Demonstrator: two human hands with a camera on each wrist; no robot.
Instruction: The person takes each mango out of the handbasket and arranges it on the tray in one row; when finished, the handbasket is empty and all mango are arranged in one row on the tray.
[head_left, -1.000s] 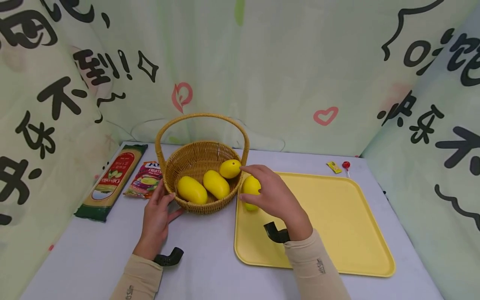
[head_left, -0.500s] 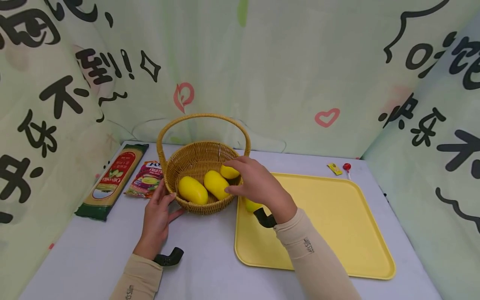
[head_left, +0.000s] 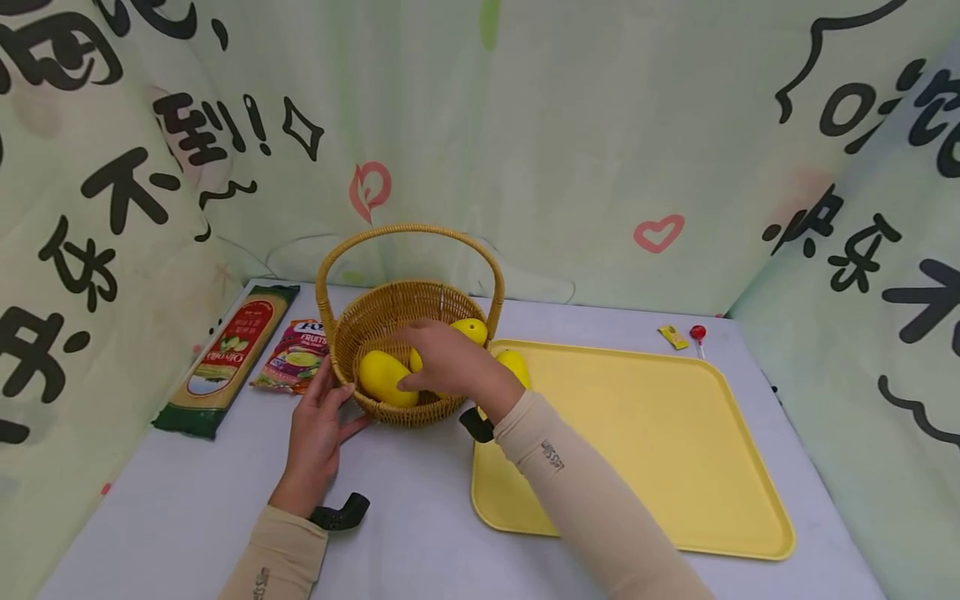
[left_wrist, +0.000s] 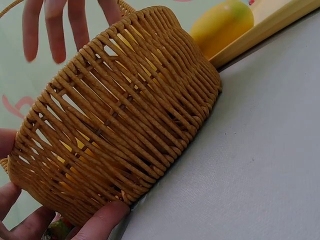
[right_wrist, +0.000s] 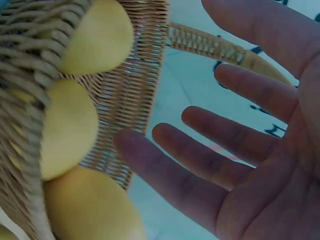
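Observation:
A wicker basket [head_left: 382, 312] with a tall arched handle stands at the back of the table. My left hand [head_left: 311, 442] grips its left front side, thumb at the rim; in the left wrist view more fingers [left_wrist: 102, 220] press against the lower weave. My right hand [head_left: 461, 362] hovers over the basket, fingers spread and holding nothing, as the palm [right_wrist: 270, 185] shows in the right wrist view. Inside lie three yellow mangoes [head_left: 384, 377], the middle one mostly hidden under this hand. Another mango [head_left: 514, 363] lies on the yellow tray [head_left: 637, 450], partly behind the right wrist.
A long green-ended packet [head_left: 228, 358] and a purple candy bag [head_left: 294, 357] lie left of the basket. Behind the tray at right are a small yellow wrapped candy [head_left: 673, 337] and a red lollipop [head_left: 698, 332]. Printed curtains [head_left: 555, 167] enclose the table.
My right hand has moved left, from beside the mango on the tray to above the mangoes in the basket. The left hand keeps its grip on the basket.

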